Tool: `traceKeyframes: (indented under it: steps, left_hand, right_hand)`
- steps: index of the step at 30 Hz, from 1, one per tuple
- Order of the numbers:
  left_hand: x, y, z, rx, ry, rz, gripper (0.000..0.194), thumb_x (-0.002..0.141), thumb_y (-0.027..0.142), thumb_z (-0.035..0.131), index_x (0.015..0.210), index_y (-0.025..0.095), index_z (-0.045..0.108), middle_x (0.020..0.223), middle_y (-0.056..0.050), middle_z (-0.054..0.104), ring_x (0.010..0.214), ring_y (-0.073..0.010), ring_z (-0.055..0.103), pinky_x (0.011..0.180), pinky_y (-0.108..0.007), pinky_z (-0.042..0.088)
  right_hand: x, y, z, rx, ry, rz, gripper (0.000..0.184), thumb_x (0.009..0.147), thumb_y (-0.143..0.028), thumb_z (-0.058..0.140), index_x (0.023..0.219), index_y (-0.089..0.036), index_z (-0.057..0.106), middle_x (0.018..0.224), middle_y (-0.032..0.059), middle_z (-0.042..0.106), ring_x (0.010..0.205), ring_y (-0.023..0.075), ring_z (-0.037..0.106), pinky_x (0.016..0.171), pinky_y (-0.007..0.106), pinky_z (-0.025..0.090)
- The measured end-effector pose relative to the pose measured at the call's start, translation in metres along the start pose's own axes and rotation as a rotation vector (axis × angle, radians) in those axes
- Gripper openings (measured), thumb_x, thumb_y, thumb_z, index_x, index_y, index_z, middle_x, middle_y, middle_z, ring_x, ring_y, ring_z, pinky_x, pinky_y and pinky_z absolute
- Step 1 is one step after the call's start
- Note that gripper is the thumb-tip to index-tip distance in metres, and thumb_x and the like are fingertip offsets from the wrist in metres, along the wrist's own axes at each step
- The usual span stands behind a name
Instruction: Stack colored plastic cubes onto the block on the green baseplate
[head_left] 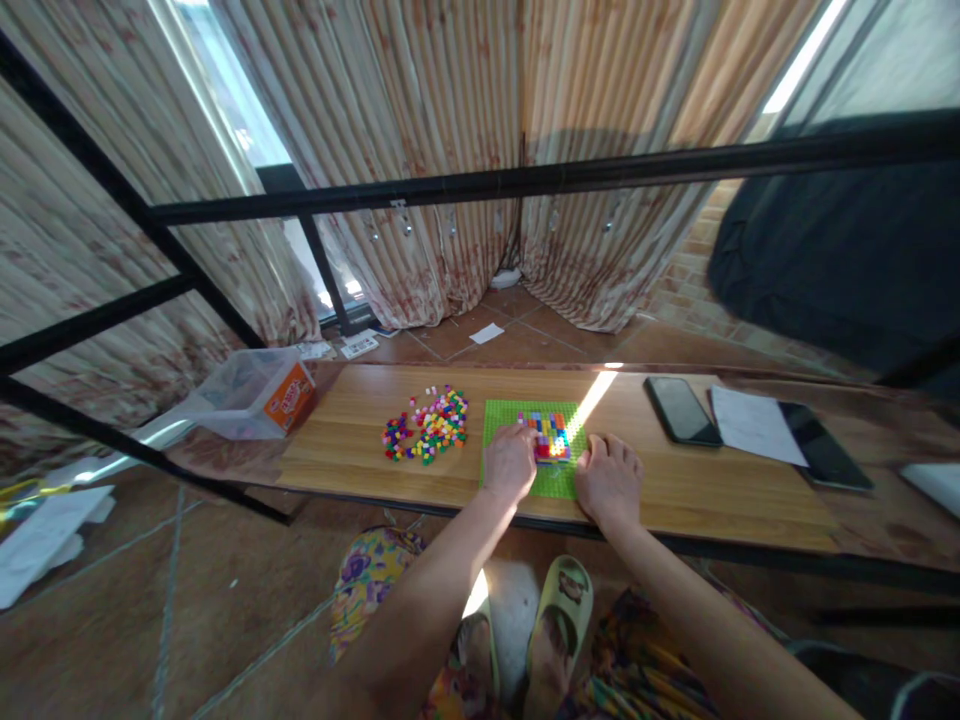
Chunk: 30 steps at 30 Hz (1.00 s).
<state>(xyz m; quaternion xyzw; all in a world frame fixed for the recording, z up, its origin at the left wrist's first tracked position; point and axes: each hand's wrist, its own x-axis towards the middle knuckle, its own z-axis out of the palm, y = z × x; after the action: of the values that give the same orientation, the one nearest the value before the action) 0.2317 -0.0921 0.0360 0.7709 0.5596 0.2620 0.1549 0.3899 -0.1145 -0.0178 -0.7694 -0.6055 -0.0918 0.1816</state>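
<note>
A green studded baseplate (pixel 499 412) lies on the wooden table, with a block of small multicoloured building bricks (pixel 551 432) standing on it. My left hand (pixel 511 462) is over the left part of the plate, its fingers closed against the left side of the brick block. Whatever its fingertips pinch is too small to make out. At the plate's right edge, my right hand (pixel 611 480) is curled with the thumb side against the plate. A loose pile of small coloured bricks (pixel 442 425) is spread on the table to the left of the plate.
A clear plastic box (pixel 240 395) with an orange label stands beyond the table's left end. To the right lie a phone (pixel 681 410), a white paper (pixel 756 424) and a second dark device (pixel 829 450). A black metal bar (pixel 480 185) crosses beyond the table.
</note>
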Motion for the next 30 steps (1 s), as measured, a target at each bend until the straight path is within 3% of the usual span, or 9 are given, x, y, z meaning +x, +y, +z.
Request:
traceKeyframes:
  steps: [5, 12, 16, 26, 30]
  left_hand:
    - [-0.019, -0.02, -0.022, -0.064, 0.185, -0.057, 0.028, 0.09, 0.015, 0.045, 0.11, 0.018, 0.064, 0.104, -0.008, 0.069, 0.1, -0.0183, 0.06, 0.093, -0.03, 0.045]
    - [-0.082, -0.086, -0.043, -0.065, 0.368, -0.399, 0.022, 0.087, 0.016, 0.047, 0.101, 0.018, 0.065, 0.097, -0.007, 0.069, 0.092, -0.0183, 0.063, 0.084, -0.029, 0.048]
    - [-0.095, -0.107, -0.048, -0.009, 0.433, -0.564, 0.02, 0.086, 0.02, 0.05, 0.099, 0.018, 0.064, 0.092, -0.007, 0.069, 0.086, -0.018, 0.064, 0.081, -0.028, 0.048]
    - [-0.07, -0.099, -0.052, 0.225, 0.301, -0.63, 0.019, 0.085, 0.033, 0.055, 0.095, 0.02, 0.065, 0.098, -0.008, 0.066, 0.091, -0.021, 0.062, 0.077, -0.029, 0.045]
    - [-0.067, -0.097, -0.052, 0.244, 0.239, -0.615, 0.017, 0.087, 0.03, 0.054, 0.095, 0.021, 0.065, 0.102, -0.007, 0.065, 0.089, -0.0189, 0.062, 0.075, -0.027, 0.043]
  right_hand:
    - [0.001, 0.002, 0.002, 0.004, -0.005, -0.006, 0.032, 0.091, -0.025, 0.04, 0.117, -0.014, 0.056, 0.12, 0.0141, 0.055, 0.113, 0.0277, 0.043, 0.093, 0.038, 0.027]
    - [0.0, 0.004, 0.002, -0.013, -0.013, -0.013, 0.032, 0.091, -0.026, 0.039, 0.115, -0.015, 0.057, 0.117, 0.0137, 0.057, 0.11, 0.028, 0.044, 0.089, 0.038, 0.029]
    - [0.001, 0.006, 0.004, -0.014, -0.021, -0.02, 0.032, 0.091, -0.026, 0.039, 0.115, -0.015, 0.057, 0.118, 0.0138, 0.057, 0.11, 0.0287, 0.044, 0.089, 0.039, 0.03]
    - [0.001, 0.007, 0.002, -0.023, -0.037, -0.025, 0.033, 0.092, -0.027, 0.037, 0.114, -0.015, 0.057, 0.121, 0.0141, 0.057, 0.111, 0.0295, 0.045, 0.09, 0.04, 0.03]
    - [0.0, 0.007, 0.002, -0.027, -0.047, -0.022, 0.033, 0.092, -0.028, 0.037, 0.114, -0.015, 0.057, 0.121, 0.0139, 0.056, 0.111, 0.0294, 0.046, 0.09, 0.04, 0.03]
